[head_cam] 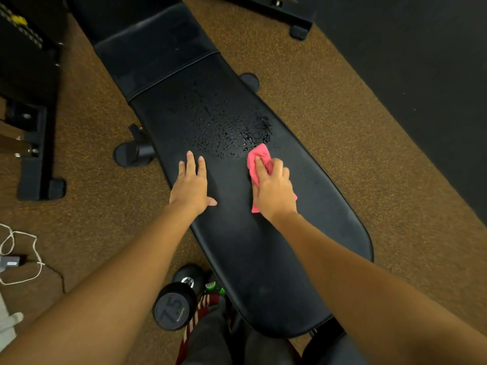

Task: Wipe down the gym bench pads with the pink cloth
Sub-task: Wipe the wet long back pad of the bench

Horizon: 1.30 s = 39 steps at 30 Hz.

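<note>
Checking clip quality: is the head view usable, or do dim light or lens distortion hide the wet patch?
Head view: dim yet sharp; the wide lens stretches both forearms near the edges; droplets glint clearly on the bench pad ahead of the pink cloth under the right hand.

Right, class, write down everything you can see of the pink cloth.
The pink cloth is a small, soft-looking fabric rag, bunched and creased. It lies on the long black bench pad, at the near edge of a patch of droplets. The right hand covers most of it, fingers curled over it; one corner pokes out ahead, another by the wrist.
</note>
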Available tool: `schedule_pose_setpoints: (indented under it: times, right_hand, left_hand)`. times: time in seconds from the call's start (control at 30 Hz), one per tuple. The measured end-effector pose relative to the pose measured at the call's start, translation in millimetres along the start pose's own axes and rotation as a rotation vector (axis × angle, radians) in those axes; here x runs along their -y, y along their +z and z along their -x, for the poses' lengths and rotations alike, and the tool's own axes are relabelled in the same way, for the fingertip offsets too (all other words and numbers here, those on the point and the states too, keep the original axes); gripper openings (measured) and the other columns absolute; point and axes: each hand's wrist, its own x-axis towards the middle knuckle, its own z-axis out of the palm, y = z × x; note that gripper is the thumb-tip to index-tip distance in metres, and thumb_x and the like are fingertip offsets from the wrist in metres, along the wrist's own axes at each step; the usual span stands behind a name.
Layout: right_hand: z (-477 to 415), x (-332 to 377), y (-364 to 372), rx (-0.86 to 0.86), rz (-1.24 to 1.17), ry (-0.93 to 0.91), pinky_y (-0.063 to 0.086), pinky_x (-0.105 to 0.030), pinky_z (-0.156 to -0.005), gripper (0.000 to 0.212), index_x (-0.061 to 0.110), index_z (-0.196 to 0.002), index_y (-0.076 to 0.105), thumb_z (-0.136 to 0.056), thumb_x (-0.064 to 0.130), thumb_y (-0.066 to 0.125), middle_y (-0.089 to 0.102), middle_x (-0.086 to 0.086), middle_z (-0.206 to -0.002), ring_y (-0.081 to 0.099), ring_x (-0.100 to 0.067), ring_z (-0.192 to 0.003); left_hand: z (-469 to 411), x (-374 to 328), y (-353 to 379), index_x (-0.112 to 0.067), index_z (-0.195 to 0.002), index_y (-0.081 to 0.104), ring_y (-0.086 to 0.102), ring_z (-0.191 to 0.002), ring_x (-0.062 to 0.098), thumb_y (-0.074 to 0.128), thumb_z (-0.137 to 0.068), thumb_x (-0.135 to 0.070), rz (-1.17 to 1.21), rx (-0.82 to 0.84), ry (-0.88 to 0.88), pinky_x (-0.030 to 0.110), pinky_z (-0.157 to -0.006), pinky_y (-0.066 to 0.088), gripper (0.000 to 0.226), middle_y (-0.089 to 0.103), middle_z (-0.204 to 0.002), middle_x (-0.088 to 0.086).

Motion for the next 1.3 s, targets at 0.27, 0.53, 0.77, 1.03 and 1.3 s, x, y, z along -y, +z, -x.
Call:
schedule_pose_setpoints:
  times: [0.27,0.53,0.77,1.03,1.3]
  right_hand:
    - [16.0,5.1,6.5,0.054,0.01,-0.061,0.053,-0.046,-0.07,0.061,0.006,-0.137,0.045,-0.08,0.015,0.065,0.05,-0.024,-0.121,0.052,-0.039,-0.093]
    - [1.5,-0.4,-4.3,0.069,-0.014,-0.068,0.048,-0.047,-0.084,0.057,0.013,-0.146,0.031,-0.093,0.019,0.049,0.037,-0.02,-0.134,0.043,-0.037,-0.107]
    - [4.4,1.6,-2.2,0.093,0.017,-0.096,0.048,-0.047,-0.086,0.06,0.011,-0.147,0.027,-0.092,0.02,0.049,0.037,-0.02,-0.137,0.043,-0.036,-0.108]
    - [9.2,0.7,-4.6,0.002,-0.168,-0.08,0.052,-0.047,-0.081,0.052,0.01,-0.14,0.041,-0.091,0.019,0.056,0.046,-0.02,-0.124,0.049,-0.036,-0.103]
    - [-19.9,19.8,-25.1,-0.144,-0.307,0.177,0.044,-0.038,-0.092,0.054,0.019,-0.146,0.031,-0.095,0.022,0.048,0.034,-0.013,-0.132,0.037,-0.028,-0.114]
  left_hand:
    - [-0.9,-4.4,0.0,-0.01,-0.148,-0.012,-0.011,-0.144,0.031,0.07,-0.081,-0.026,0.04,0.019,-0.03,0.042,-0.114,0.022,0.107,-0.025,-0.154,0.011]
    - [-0.3,-4.6,-3.3,-0.01,-0.148,-0.014,-0.013,-0.144,0.031,0.07,-0.082,-0.025,0.051,0.053,-0.042,0.043,-0.114,0.021,0.107,-0.028,-0.153,0.01]
    - [-2.0,-2.5,-3.7,-0.01,-0.147,-0.016,-0.017,-0.143,0.031,0.068,-0.083,-0.024,0.075,0.102,-0.03,0.041,-0.116,0.011,0.106,-0.032,-0.151,0.011]
    - [-3.2,-2.5,-3.6,-0.008,-0.147,-0.016,-0.016,-0.143,0.033,0.067,-0.084,-0.025,0.059,0.113,-0.019,0.041,-0.117,0.009,0.106,-0.031,-0.151,0.013]
    - [-5.0,-10.4,-4.4,-0.001,-0.146,-0.011,-0.002,-0.142,0.043,0.067,-0.083,-0.031,-0.053,0.088,-0.022,0.044,-0.116,0.009,0.105,-0.018,-0.152,0.023]
